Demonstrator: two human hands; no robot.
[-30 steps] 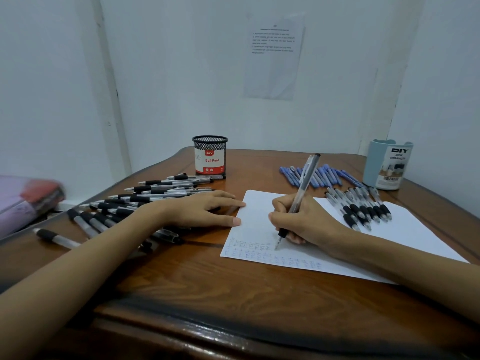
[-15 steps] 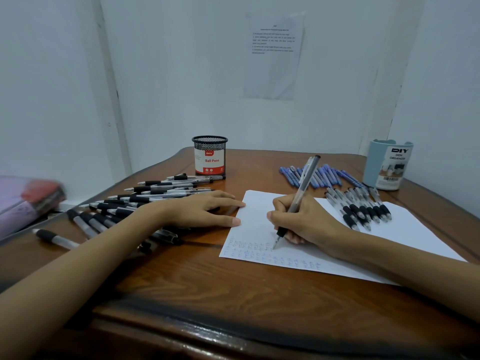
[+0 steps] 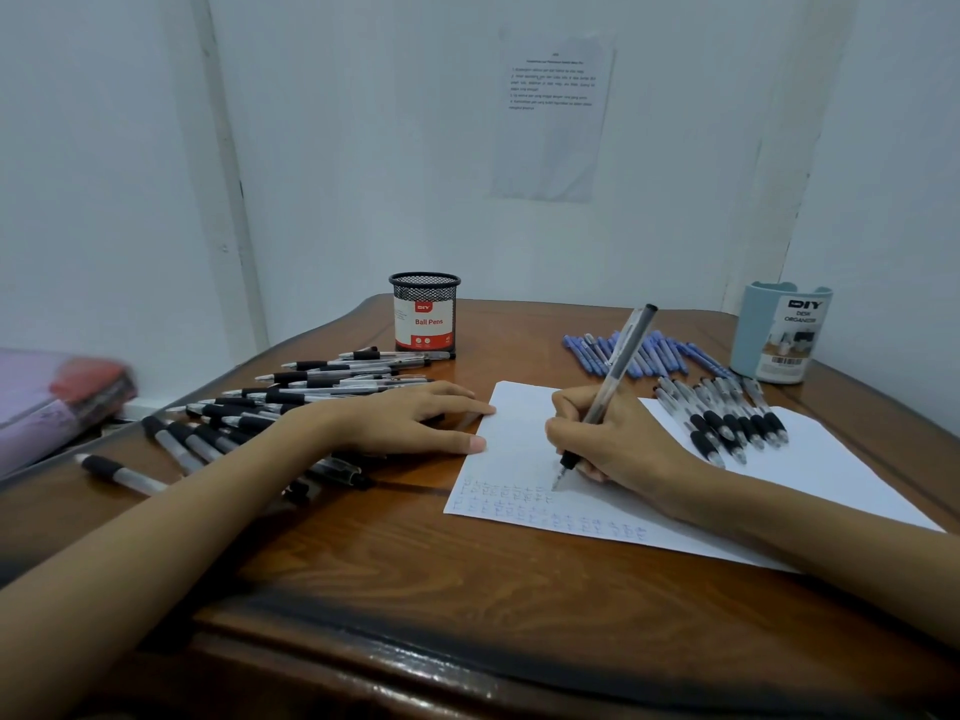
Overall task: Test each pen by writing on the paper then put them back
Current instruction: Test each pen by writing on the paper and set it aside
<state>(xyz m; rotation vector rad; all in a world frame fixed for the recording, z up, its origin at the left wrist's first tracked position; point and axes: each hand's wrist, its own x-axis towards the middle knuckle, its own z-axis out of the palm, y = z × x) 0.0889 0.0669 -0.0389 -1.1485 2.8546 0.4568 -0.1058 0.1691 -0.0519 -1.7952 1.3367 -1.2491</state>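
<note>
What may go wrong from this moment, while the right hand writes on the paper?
1. The left hand meets the paper only at its edge, so the sheet might slide under the pen that the right hand grips.
2. If it slides, the row of pens lying on it may roll and scatter.
3. The left forearm lies over the black pens; moving it might push some off the table.

left grip [image 3: 410, 423]: bare, short rounded thumbnail | right grip [image 3: 618, 439]: bare | forearms [image 3: 171, 527]: bare
</note>
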